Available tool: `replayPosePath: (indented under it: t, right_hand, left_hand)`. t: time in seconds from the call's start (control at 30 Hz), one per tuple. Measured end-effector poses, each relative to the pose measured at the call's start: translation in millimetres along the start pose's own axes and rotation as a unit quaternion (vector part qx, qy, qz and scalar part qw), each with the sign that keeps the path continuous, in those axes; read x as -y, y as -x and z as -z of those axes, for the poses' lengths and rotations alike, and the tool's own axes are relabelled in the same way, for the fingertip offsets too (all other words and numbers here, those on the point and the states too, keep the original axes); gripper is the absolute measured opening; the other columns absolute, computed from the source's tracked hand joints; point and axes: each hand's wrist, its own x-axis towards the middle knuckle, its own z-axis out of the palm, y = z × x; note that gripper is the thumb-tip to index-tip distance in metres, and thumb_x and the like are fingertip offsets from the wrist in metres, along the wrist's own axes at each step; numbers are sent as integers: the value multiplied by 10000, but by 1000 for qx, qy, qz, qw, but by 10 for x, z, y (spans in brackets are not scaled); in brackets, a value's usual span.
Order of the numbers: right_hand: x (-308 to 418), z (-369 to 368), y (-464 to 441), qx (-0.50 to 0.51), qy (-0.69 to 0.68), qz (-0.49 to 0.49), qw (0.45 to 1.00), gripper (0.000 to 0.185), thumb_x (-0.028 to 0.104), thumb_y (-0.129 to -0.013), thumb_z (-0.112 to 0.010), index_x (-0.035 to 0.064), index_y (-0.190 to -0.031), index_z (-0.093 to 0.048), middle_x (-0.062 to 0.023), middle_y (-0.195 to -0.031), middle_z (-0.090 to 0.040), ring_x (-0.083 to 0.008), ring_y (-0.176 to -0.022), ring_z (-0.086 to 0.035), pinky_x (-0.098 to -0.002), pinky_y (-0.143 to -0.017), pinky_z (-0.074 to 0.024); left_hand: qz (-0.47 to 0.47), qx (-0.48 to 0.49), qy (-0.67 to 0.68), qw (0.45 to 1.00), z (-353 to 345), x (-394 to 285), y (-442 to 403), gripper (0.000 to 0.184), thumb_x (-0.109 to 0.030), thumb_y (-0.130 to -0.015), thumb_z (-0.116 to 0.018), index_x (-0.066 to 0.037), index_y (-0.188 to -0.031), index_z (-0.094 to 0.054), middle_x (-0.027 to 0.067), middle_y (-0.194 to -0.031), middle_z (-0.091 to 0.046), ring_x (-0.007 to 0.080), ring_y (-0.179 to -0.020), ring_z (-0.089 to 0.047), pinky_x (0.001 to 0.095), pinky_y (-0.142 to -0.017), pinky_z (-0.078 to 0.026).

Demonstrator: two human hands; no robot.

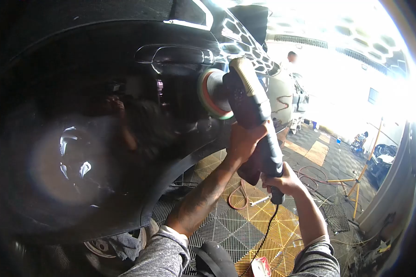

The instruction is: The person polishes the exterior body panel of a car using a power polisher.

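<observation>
Polisher (245, 99), seen from the head camera, centre and slightly right: a long, dark, power-tool body with a tan, ribbed-looking cap at its upper end. It tilts, its narrow tail pointing down toward the wearer. On its left side sits a round disc (206, 92), banded in orange with a pale green edge, its face turned to a glossy black car panel (101, 106). The disc looks set against the panel, though the contact itself is hidden. The panel is smooth, curved and mirror-like, with white streaks at lower left that may be smears or reflections.

The left hand (248, 142) is closed around the middle of the tool, its forearm coming from a heathered grey sleeve (164, 251). The right hand (284, 180) is wrapped around the slim rear end, the fingers curled beneath it. A thin black cable (269, 231) trails from that end to the floor.

Below lie grooved floor tiles (217, 231) in grey and yellow, patterned in diamonds, with a loop of reddish hose (238, 205). Farther right stands a thin-legged yellow stand (357, 184).
</observation>
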Motion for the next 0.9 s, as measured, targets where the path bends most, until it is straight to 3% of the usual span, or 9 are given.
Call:
replayPosePath:
  t: [0.03, 0.4, 0.57, 0.67, 0.73, 0.83, 0.9]
  right_hand:
    - [-32, -23, 5, 1, 0, 1, 1000, 191, 149, -787, -749, 34, -915, -665, -46, -734, -678, -115, -600, -645, -280, -572, -537]
    - [-90, -124, -47, 6, 4, -3, 1000, 256, 161, -815, -785, 9, -949, -628, -76, -744, -673, -144, -609, -648, -303, -580, -534]
    - [-90, -203, -48, -20, -19, -12, 1000, 282, 159, -817, -786, 7, -984, -617, -80, -744, -673, -146, -608, -649, -303, -579, -537]
    - [-100, -212, -82, 2, -17, -9, 1000, 323, 161, -820, -790, 6, -1028, -598, -81, -750, -673, -140, -606, -644, -297, -576, -535]
    - [-64, -269, -69, -4, -20, 4, 1000, 162, 106, -754, -736, 14, -864, -660, -37, -704, -660, -120, -610, -643, -290, -588, -526]
    - [-127, -369, -70, -6, -3, -2, 1000, 165, 94, -735, -728, 21, -872, -674, -39, -722, -671, -122, -615, -642, -294, -602, -530]
    - [-287, -429, -58, 7, -40, -6, 999, 171, 95, -739, -732, 12, -874, -667, -39, -733, -671, -120, -631, -644, -293, -614, -536]
  left_hand:
    - [93, -23, 33, 995, -2, -92, 53, 246, -191, -834, -761, -3, -991, -742, 23, -871, -731, 84, -770, -652, 296, -701, -517]
    - [41, -15, 35, 998, 95, -86, 77, 239, -195, -816, -770, -8, -964, -750, 21, -839, -732, 90, -758, -662, 297, -709, -529]
    - [129, -4, 10, 992, 124, -102, 28, 274, -216, -795, -788, -8, -968, -746, 30, -851, -733, 92, -761, -662, 298, -710, -532]
    - [79, -7, 33, 996, 146, -49, 26, 281, -211, -793, -788, -7, -980, -739, 29, -866, -731, 89, -774, -658, 298, -715, -531]
    - [65, -13, 43, 997, 168, -12, 84, 282, -207, -793, -786, -7, -987, -737, 31, -871, -731, 90, -779, -658, 300, -716, -531]
    - [37, -21, 48, 998, 259, -19, 168, 278, -189, -792, -780, -5, -994, -731, 43, -885, -733, 102, -791, -668, 304, -734, -539]
    - [56, 29, 17, 998, 311, -22, 228, 268, -171, -821, -753, -31, -1046, -709, 51, -954, -726, 125, -877, -675, 336, -822, -549]
